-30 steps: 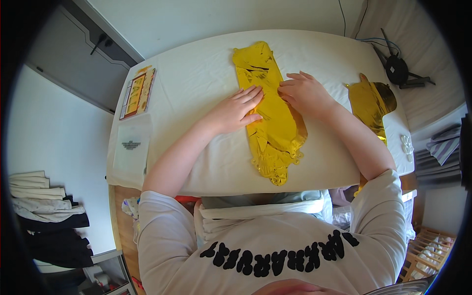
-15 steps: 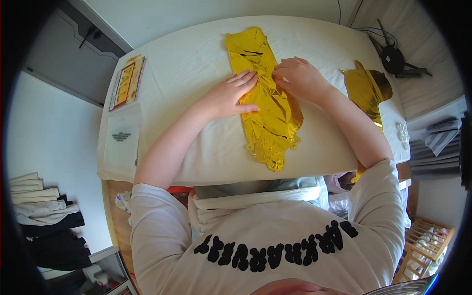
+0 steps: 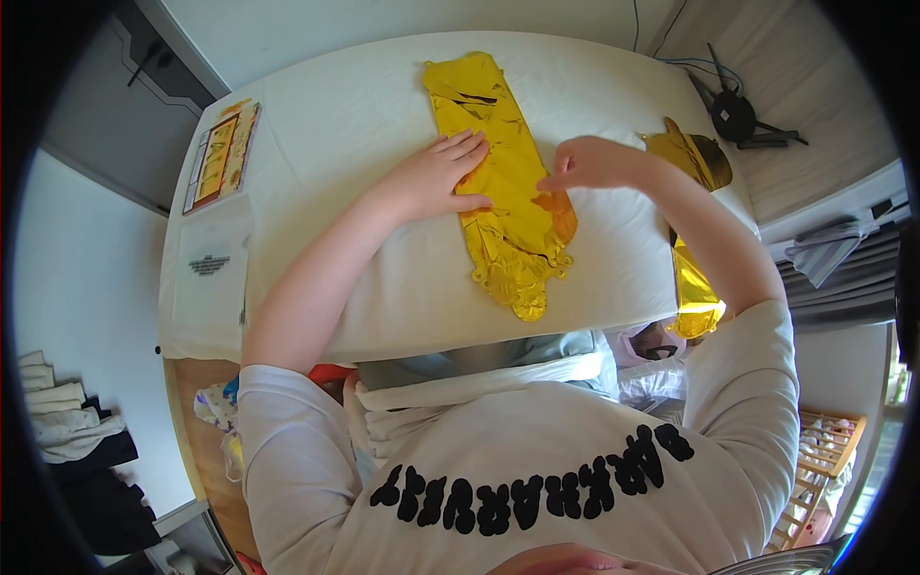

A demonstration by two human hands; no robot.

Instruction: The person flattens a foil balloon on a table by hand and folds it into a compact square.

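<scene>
A long gold foil balloon (image 3: 502, 182), flat and wrinkled, lies lengthwise on the white table (image 3: 364, 125). My left hand (image 3: 436, 177) lies flat on its left side, fingers spread and pressing down. My right hand (image 3: 586, 163) is raised just off the balloon's right edge, thumb and fingers pinched together; I cannot tell whether it holds the edge of the foil. A second gold foil balloon (image 3: 692, 216) lies at the table's right edge, partly hidden behind my right forearm.
A yellow printed card (image 3: 220, 158) and a clear plastic packet (image 3: 209, 273) sit on the table's left side. A black cable device (image 3: 736, 115) rests at the far right. Folded clothes (image 3: 67, 450) are stacked low left. A wooden rack (image 3: 815, 470) stands low right.
My right hand has lifted from lying on the balloon into a pinch at its right edge. My left hand stays pressed flat on the foil.
</scene>
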